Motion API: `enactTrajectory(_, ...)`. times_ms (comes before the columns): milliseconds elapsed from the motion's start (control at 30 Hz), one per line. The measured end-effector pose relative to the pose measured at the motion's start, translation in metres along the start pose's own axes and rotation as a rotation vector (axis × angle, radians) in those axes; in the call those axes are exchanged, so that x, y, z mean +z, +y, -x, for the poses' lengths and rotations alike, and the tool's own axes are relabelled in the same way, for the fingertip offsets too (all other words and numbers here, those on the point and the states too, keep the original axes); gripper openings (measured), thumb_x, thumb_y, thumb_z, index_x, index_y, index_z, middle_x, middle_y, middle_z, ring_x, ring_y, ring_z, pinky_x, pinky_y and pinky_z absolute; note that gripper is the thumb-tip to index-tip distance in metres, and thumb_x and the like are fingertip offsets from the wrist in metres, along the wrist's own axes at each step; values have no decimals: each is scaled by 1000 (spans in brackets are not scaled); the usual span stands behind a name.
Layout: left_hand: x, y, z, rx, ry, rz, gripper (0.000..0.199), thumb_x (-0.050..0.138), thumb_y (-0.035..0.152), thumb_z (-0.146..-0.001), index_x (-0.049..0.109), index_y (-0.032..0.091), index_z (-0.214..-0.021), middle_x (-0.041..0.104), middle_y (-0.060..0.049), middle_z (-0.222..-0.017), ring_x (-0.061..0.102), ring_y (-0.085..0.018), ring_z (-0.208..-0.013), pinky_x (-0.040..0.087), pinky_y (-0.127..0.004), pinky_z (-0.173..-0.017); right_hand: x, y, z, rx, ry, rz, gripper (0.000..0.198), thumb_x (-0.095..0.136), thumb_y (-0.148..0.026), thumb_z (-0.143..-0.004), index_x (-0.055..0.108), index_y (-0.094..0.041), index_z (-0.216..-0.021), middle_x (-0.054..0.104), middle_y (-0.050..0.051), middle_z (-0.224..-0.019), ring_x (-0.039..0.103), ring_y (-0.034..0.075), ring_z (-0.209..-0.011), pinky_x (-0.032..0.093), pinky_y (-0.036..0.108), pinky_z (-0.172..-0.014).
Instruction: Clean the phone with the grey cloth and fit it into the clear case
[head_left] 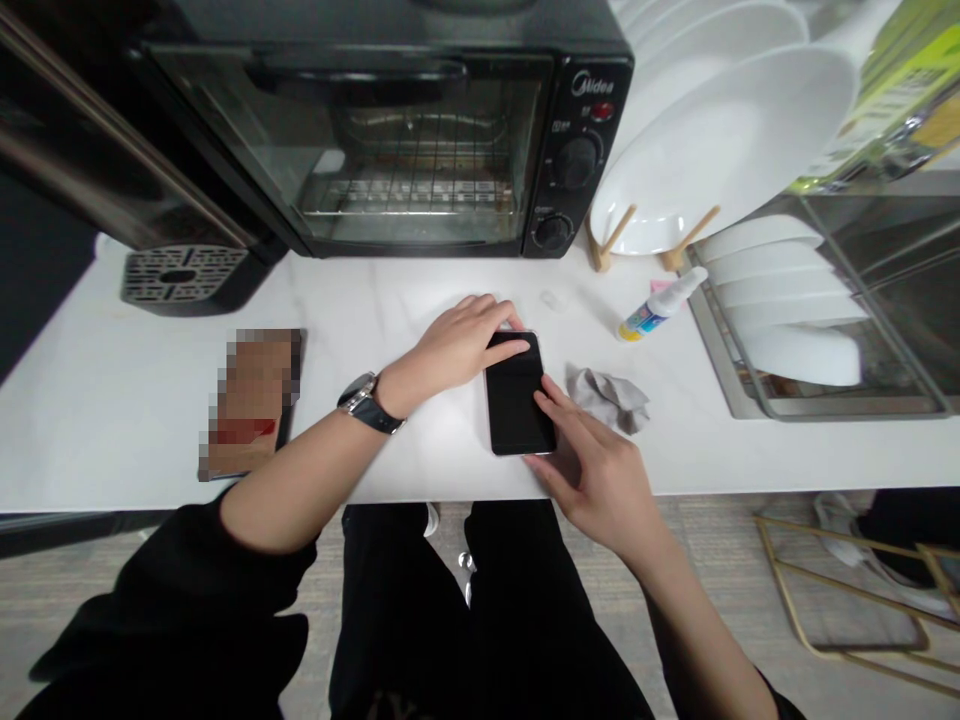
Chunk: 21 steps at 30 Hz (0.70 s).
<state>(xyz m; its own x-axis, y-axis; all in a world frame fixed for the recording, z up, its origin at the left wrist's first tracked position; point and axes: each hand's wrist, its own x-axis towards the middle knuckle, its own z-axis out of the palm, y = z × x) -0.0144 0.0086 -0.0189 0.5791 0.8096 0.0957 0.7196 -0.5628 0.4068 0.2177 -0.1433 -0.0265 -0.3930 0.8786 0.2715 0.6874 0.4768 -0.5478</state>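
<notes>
A smartphone (517, 405) with a dark screen lies face up on the white counter (420, 450), close to its front edge. My left hand (466, 342), with a watch on the wrist, grips the phone's top end, thumb across the upper screen. At the lower right of the phone, my right hand (604, 470) holds it with fingers on the right edge and the thumb at the bottom corner. Just right of the phone is a crumpled grey cloth (609, 398). A small white spray bottle (652, 310) with a blue and yellow label lies beyond the cloth.
Behind the hands stands a black toaster oven (420, 150). White plates (727, 140) lean in a wooden rack, and bowls (787, 290) sit by the sink at right. On the left are a drip tray (184, 275) and a flat, pixelated dark-edged object (255, 400).
</notes>
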Motion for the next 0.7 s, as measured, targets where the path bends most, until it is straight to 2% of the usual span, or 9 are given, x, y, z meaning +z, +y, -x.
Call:
enactTrajectory(100,1,1,-1,4,18,-60,30,63,46,-112,67,19,-124,72,-12,-126,65,-30,-120,50,-43,-110,1,-3,-1,31,-8,14,56,65,-34,-107,57,-12,-158,52,19,-175,72,34,-146,70,54,-112)
enactTrajectory(267,4,4,-2,5,33,-89,26,58,42,-114,66,20,-125,73,-12,-126,65,-30,-120,50,-43,-109,-4,-6,-6,110,-23,-54,56,65,-32,-105,57,-17,-158,52,15,-175,66,34,-152,65,58,-121)
enactTrajectory(467,6,3,-3,-17,47,-41,23,60,39,-113,67,20,-123,73,-11,-125,64,-30,-119,51,-44,-110,-16,-2,-14,176,-110,-96,52,70,-38,-104,62,-25,-154,56,9,-173,67,37,-151,52,72,-131)
enactTrajectory(700,5,-5,-7,19,58,54,14,62,33,-111,66,22,-118,73,-9,-121,65,-27,-115,50,-42,-110,-3,1,-19,198,-98,-140,48,67,-42,-106,58,-28,-151,53,12,-176,61,40,-157,34,83,-135)
